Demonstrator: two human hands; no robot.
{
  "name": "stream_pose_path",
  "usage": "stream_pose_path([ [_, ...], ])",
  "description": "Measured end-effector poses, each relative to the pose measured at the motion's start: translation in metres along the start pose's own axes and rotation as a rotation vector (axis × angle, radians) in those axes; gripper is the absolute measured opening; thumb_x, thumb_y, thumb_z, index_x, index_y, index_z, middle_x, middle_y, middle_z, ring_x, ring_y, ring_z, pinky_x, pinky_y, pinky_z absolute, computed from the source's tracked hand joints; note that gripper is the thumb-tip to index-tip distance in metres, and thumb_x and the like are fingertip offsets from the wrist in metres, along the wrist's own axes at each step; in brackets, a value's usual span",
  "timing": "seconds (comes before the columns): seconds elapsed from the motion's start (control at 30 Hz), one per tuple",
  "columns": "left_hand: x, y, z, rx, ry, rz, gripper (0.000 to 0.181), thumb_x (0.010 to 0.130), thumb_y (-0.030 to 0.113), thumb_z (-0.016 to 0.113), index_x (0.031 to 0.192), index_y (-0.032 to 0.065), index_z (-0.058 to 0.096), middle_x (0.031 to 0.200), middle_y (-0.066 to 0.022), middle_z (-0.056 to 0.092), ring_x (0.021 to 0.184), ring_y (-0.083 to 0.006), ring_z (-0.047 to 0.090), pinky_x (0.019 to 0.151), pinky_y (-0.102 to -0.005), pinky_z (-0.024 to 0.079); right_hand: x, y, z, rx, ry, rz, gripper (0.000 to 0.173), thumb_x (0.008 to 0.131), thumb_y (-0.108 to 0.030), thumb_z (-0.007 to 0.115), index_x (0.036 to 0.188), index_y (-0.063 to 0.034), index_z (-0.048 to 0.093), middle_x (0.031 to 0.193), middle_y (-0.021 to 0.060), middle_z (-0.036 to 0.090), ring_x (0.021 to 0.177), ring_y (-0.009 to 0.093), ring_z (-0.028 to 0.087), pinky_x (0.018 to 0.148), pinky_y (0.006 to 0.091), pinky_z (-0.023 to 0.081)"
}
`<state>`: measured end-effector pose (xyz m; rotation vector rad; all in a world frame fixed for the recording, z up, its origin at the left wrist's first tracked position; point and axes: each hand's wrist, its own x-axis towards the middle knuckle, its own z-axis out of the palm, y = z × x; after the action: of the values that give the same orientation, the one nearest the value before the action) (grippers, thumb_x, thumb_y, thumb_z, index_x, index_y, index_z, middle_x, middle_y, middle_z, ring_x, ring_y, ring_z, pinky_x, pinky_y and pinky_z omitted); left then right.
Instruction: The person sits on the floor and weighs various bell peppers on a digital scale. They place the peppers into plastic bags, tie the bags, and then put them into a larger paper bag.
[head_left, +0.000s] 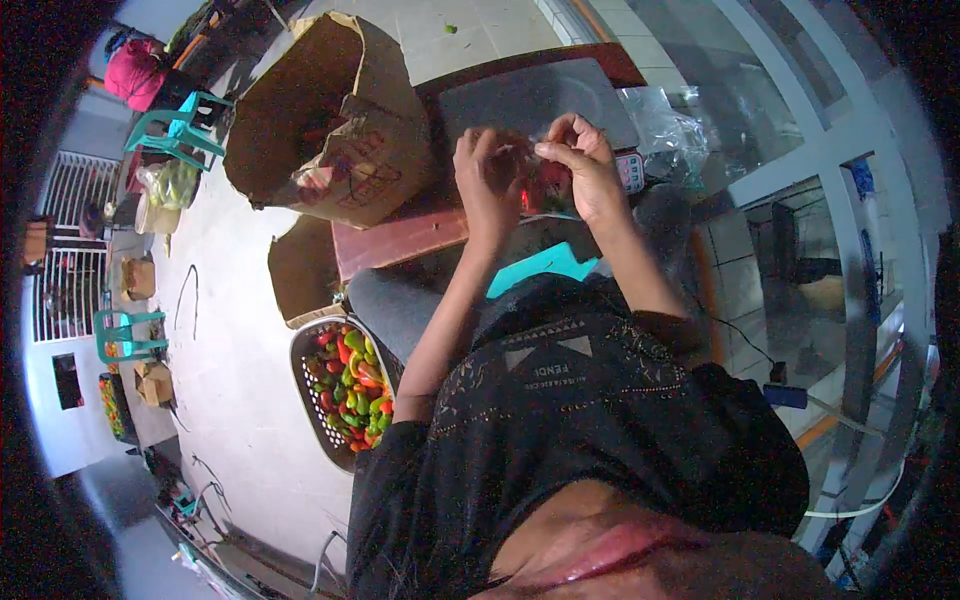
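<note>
My left hand (487, 180) is raised over my lap, fingers curled beside the top of what looks like a clear plastic bag (551, 184) with red and green contents. At that same top, the thumb and forefinger of my right hand (589, 165) pinch together on a bit of clear material. Motion blurs the left fingers and hides much of the bag's mouth. Just beyond both hands lies a grey digital scale (525, 94) with a keypad (630, 172), set on a low reddish wooden table (405, 244).
Left of the table stands a large open cardboard box (390, 165). A plastic basket (300, 375) of red, green and orange peppers (356, 390) sits by my leg. Loose clear bags (667, 127) lie beside the scale. Teal chairs (176, 131) and a person (135, 75) are farther left.
</note>
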<state>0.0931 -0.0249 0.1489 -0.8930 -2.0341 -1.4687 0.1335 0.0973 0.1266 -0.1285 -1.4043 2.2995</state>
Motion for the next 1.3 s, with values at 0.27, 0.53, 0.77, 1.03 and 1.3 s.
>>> stream_pose_path([
  [0.27,-0.004,0.002,-0.003,0.059,-0.148,-0.028,0.023,0.061,0.002,0.061,0.083,0.0019,0.057,0.085,-0.0146,0.052,0.081,-0.0318,0.051,0.070,-0.0359,0.041,-0.004,0.005,0.000,-0.127,0.096,-0.107,0.016,0.066,-0.002,0.062,0.076,-0.0073,0.051,0.072,-0.0008,0.051,0.068,0.008,0.048,0.068,0.0213,0.039],
  [0.53,0.011,0.013,-0.009,0.043,-0.251,0.053,0.013,0.067,0.002,0.058,0.079,0.0009,0.053,0.074,-0.0141,0.047,0.071,-0.0328,0.050,0.059,-0.0372,0.042,-0.016,-0.013,0.008,-0.140,0.080,-0.118,0.025,0.067,0.004,0.053,0.091,-0.0034,0.054,0.086,0.0021,0.055,0.077,0.010,0.053,0.074,0.0234,0.042],
  [0.77,-0.005,-0.009,-0.007,0.139,-0.329,0.239,0.026,0.070,0.005,0.057,0.094,0.0012,0.046,0.082,-0.0169,0.046,0.074,-0.0345,0.051,0.061,-0.0394,0.044,-0.015,-0.019,0.009,-0.916,-0.044,-0.326,0.020,0.070,0.000,0.051,0.089,0.0010,0.056,0.083,0.0112,0.059,0.078,0.024,0.058,0.072,0.0299,0.044],
  [1.03,0.005,-0.017,-0.013,0.250,-0.323,0.203,0.031,0.066,0.006,0.058,0.094,0.0021,0.046,0.085,-0.0163,0.047,0.079,-0.0349,0.051,0.067,-0.0398,0.041,-0.005,-0.009,-0.002,-1.096,-0.127,-0.466,0.031,0.070,-0.001,0.052,0.100,0.0043,0.054,0.101,0.0152,0.058,0.092,0.026,0.057,0.082,0.0294,0.042],
  [1.3,0.011,-0.026,-0.016,0.229,-0.438,0.335,0.016,0.072,0.010,0.051,0.086,0.0023,0.048,0.082,-0.0137,0.049,0.081,-0.0316,0.049,0.073,-0.0371,0.036,-0.006,0.009,-0.020,-0.578,-0.344,-0.053,0.035,0.069,0.005,0.046,0.102,0.0032,0.054,0.095,0.0087,0.060,0.088,0.016,0.055,0.080,0.0277,0.042],
])
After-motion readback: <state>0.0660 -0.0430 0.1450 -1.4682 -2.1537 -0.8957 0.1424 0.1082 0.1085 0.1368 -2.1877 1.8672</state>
